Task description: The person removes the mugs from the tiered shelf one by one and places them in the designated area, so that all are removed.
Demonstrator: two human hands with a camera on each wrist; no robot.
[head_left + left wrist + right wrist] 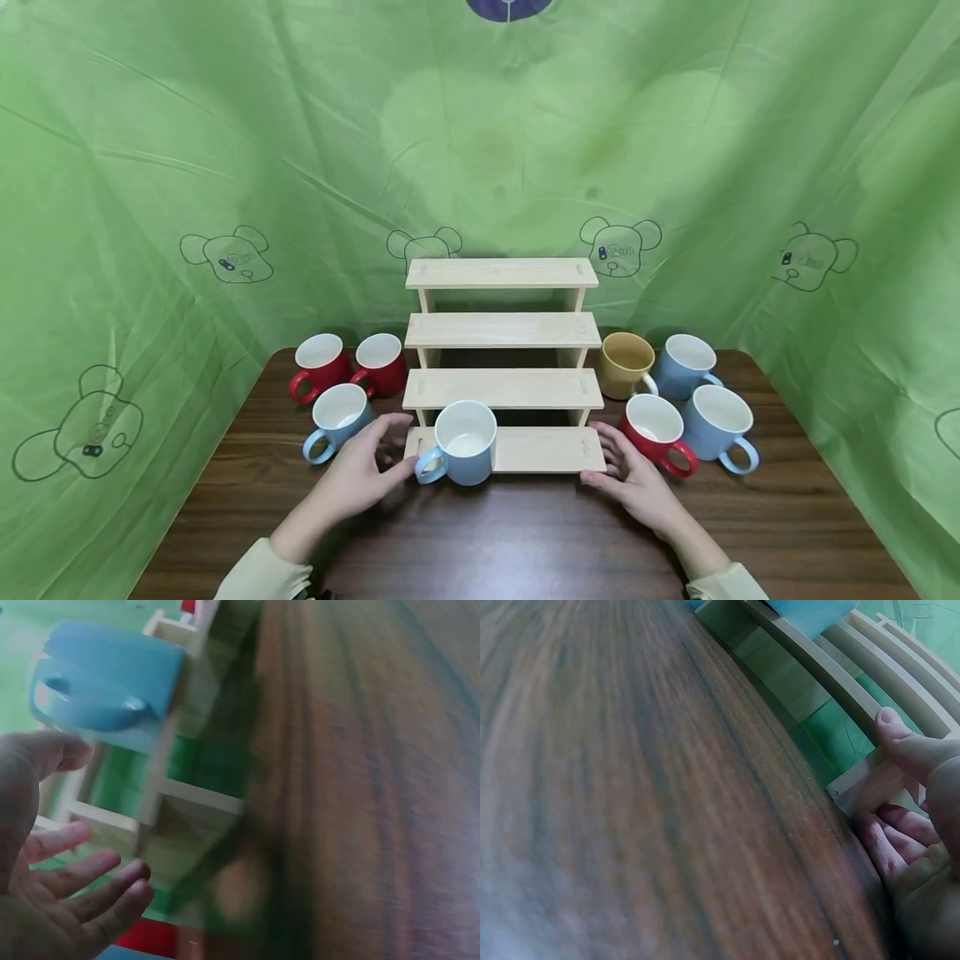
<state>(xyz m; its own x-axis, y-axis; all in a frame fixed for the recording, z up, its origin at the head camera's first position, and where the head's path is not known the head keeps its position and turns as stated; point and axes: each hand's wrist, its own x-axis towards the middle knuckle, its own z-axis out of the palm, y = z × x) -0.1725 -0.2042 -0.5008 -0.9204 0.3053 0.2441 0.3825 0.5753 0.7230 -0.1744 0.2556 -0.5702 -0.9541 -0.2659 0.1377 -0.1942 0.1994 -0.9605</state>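
A pale wooden step shelf [502, 388] of several tiers stands on the table. On the left part of its lowest step [551, 450] sits a light blue mug [467, 446], upright, its handle toward the left. My left hand [363, 471] is at the shelf's left end, thumb close to that mug's handle; in the left wrist view its fingers [101, 896] are spread with nothing between them. At the right end my right hand [633, 483] grips the lowest step: the thumb lies on its front edge, and the fingers curl behind the side panel [866, 784].
Left of the shelf stand two red mugs [322, 367] and a blue mug [341, 414]. To the right are a yellow mug [624, 367], a red mug [651, 429] and two blue mugs [716, 425]. Green cloth [480, 167] hangs around the dark wooden table [495, 542].
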